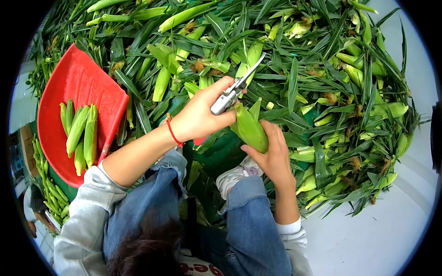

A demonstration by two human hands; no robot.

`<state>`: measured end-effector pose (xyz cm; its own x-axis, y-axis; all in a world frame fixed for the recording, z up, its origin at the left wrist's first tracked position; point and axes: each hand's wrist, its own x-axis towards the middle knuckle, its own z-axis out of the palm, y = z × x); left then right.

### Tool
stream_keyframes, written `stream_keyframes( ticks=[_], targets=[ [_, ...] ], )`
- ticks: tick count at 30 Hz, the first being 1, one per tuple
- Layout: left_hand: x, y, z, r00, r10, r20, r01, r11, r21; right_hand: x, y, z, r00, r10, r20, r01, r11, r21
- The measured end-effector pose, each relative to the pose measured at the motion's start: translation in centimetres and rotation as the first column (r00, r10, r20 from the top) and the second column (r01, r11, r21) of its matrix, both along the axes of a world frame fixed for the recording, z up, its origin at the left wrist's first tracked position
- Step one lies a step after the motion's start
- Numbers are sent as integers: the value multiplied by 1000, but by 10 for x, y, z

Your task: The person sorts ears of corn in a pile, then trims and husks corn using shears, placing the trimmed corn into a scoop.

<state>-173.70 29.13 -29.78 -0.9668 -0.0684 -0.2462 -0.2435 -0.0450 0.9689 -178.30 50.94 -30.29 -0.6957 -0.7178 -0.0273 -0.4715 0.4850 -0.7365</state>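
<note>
My left hand (202, 110), with a red string bracelet at its wrist, is closed around a cutting tool (225, 100) with a grey metal handle. Its pointed blade (254, 67) sticks out up and to the right. My right hand (272, 156) grips a green ear of corn (251, 130) in its husk, thumb on the near side and fingers on the far side. The top of the ear lies close beside my left fingers, below the tool; whether they touch it is not clear.
Corn ears, husks and long leaves (294, 83) are heaped in front and to the right. At the left a red scoop-shaped container (55, 129) holds several ears. More ears (54, 195) lie at the lower left, near another person (34, 202).
</note>
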Motion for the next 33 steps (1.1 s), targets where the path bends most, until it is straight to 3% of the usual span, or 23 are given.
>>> stream_keyframes(
  ticks=[1,2,4,5,6,8,9,10,12,13,14,16,20,22,24,26,27,28,29,31,33],
  targets=[
    [1,1,-1,1000,8,5,-8,1000,-11,-2,0,2,1000,21,-9,-21,1000,12],
    [0,4,-2,996,62,68,-73,981,181,-2,1,3,999,42,-17,-42,999,26],
    [-3,8,-5,968,133,212,-227,825,518,9,-2,-10,981,-65,180,91,987,-135],
    [-5,9,-2,947,126,296,-285,754,591,13,-5,-16,954,-96,285,159,965,-206],
    [-5,7,4,923,80,376,-328,675,661,13,-7,-20,974,-171,148,196,964,-178],
    [-6,8,6,883,144,447,-429,634,643,12,-15,-20,943,-306,-132,288,948,-138],
    [-6,10,14,890,173,422,-412,700,582,13,-15,-14,896,-444,-7,434,878,-203],
    [-5,15,8,922,184,340,-363,716,597,11,-15,-6,903,-428,-43,401,872,-281],
    [-9,20,17,937,177,300,-323,765,557,4,-28,4,953,-303,-31,291,935,-201],
    [-12,23,23,934,174,311,-330,750,573,-3,-35,8,939,-345,2,337,917,-213],
    [-14,24,29,929,179,325,-345,734,585,-12,-39,8,932,-353,-82,319,907,-275],
    [-12,21,24,930,159,331,-354,633,688,-24,-38,8,927,-374,22,364,885,-290],
    [-9,9,-2,955,50,291,-295,220,930,-29,-40,1,810,-306,501,531,744,-404],
    [-6,10,-1,948,78,309,-319,209,925,-28,-43,-5,781,-299,549,568,705,-424],
    [-6,9,4,942,139,304,-331,520,788,-26,-50,-6,779,-344,524,589,689,-423],
    [-8,12,23,934,221,281,-341,783,519,-24,-50,-5,890,-368,271,452,794,-406],
    [-8,14,17,962,247,112,-271,911,312,-23,-50,-5,923,-360,136,384,842,-379],
    [-8,15,11,972,228,-61,-223,972,70,-22,-51,-5,942,-337,-1,316,885,-341],
    [-8,15,13,971,209,-113,-217,975,-58,-20,-54,0,943,-332,28,320,878,-356],
    [-9,15,17,967,153,-202,-211,927,-309,-17,-56,6,957,-277,-90,235,916,-326],
    [-11,13,15,963,188,-195,-245,912,-330,-16,-55,4,947,-213,-243,136,945,-297]
  ],
)
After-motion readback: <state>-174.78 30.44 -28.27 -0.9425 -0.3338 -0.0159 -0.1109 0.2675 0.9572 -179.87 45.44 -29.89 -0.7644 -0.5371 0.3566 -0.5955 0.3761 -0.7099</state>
